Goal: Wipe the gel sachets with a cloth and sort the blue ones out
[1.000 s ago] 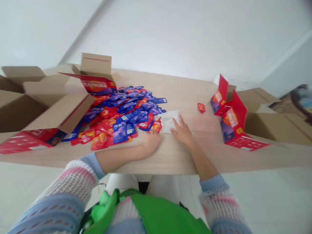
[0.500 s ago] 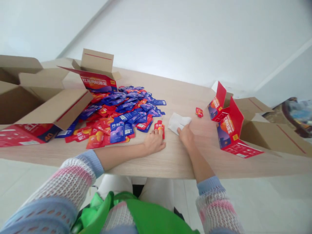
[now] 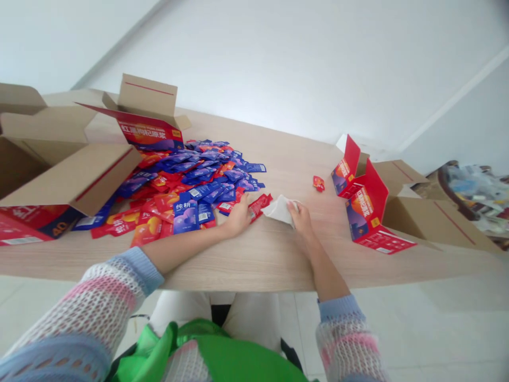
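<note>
My left hand is closed on a red pouch, tilted on edge at the table's middle. The white cloth or tissue is pinched in my right hand, its free side lifted close to the pouch's right end. Whether the two touch, I cannot tell. Just left of my left hand lies a big heap of blue and red pouches. A single small red pouch rests apart, beyond my right hand.
Opened cartons stand on the left, one in front and one behind. Two red cartons with raised flaps are on the right. A bin holding plastic bags is at the far right. The table's front edge runs near my legs.
My left hand has taken hold of the red pouch and turned it up from lying flat. My right hand has lifted the white cloth and brought it left against or near the pouch.
</note>
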Demonstrator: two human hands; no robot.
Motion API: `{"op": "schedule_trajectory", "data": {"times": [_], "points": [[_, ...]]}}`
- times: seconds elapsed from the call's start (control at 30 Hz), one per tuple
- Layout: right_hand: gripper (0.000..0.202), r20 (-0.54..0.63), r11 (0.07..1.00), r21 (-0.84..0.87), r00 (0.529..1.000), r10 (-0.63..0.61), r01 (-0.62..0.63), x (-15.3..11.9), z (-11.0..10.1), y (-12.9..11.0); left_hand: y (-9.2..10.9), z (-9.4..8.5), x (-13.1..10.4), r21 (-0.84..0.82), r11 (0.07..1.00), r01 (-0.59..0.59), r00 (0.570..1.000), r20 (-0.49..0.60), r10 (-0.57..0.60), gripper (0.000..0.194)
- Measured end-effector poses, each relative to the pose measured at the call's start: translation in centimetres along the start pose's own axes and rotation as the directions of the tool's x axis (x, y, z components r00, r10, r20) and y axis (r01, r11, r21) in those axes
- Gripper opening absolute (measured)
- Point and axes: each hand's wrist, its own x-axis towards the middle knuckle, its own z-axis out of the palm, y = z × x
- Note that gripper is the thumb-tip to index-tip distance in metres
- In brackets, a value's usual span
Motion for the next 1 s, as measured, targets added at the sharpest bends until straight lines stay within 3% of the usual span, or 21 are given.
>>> {"op": "schedule_trajectory", "data": {"times": [0.1,0.2,0.27,0.4,0.57,0.63,0.77,0.9,1.0], "points": [[0.043,0.129,0.949,-0.121,0.953,-0.276,0.291,-1.4,2.5,-1.5,-0.9,0.3,0.6,-0.249,0.955,0.163,0.967,0.231,-0.105,0.033],[0.045,0.172,0.878,-0.304,0.928,-0.331,0.37,-2.3,4.6,-2.2,-1.2,1.2,0.4,-0.43,0.817,0.385,0.907,0.342,-0.247,0.036],[0.046,0.133,0.864,-0.402,0.953,-0.271,0.302,-2.3,5.3,-2.0,-0.9,1.5,0.1,-0.493,0.76,0.424,0.9,0.325,-0.291,0.034],[0.05,-0.004,0.831,-0.551,0.995,-0.1,0.081,-0.9,5.4,-1.0,0.2,1.2,-0.6,-0.515,0.736,0.439,0.895,0.326,-0.306,0.038],[0.046,-0.107,0.802,-0.593,0.994,0.005,-0.068,1.3,4.6,0.4,1.1,0.4,0.1,-0.495,0.639,0.589,0.787,0.532,-0.314,0.04],[0.04,-0.11,0.814,-0.574,0.994,0.029,-0.087,1.8,4.0,0.9,1.2,0.4,1.0,-0.474,0.616,0.63,0.749,0.579,-0.321,0.038],[0.032,-0.188,0.869,-0.462,0.977,0.098,-0.176,1.8,2.3,1.2,1.0,0.5,2.5,-0.431,0.605,0.669,0.718,0.586,-0.376,0.033],[0.032,-0.334,0.93,-0.312,0.939,0.082,-0.193,0.4,0.8,0.2,0.7,0.5,2.5,-0.421,0.619,0.663,0.722,0.579,-0.38,0.03],[0.034,-0.379,0.964,-0.234,0.925,0.027,-0.124,-1.0,1.2,-1.4,0.6,0.4,2.1,-0.437,0.625,0.647,0.735,0.575,-0.36,0.033]]}}
